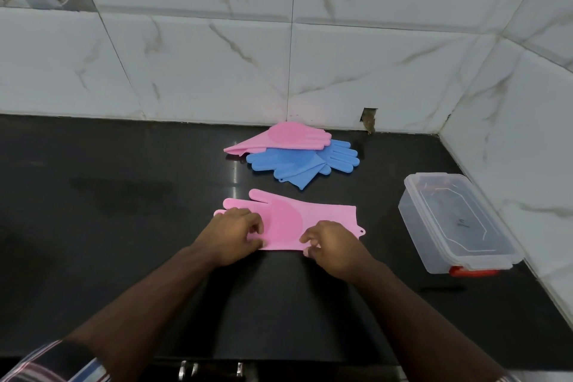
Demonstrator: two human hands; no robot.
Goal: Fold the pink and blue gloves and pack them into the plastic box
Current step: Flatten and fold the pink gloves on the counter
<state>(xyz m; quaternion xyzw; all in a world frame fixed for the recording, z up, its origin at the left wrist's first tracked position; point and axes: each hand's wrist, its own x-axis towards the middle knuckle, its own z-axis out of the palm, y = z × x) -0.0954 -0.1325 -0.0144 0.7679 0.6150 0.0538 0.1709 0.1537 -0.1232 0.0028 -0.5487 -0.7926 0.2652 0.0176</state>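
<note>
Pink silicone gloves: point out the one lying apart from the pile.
The pink silicone glove nearest the person, flat on the black counter under both hands. The other pink glove lies on the blue gloves by the wall.

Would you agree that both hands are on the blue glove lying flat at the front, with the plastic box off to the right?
Not quite: the head view shows both hands, left hand and right hand, on the pink glove. The plastic box does sit to the right.

glove [310,214] before glove pile [288,153], box [415,214] right
</note>
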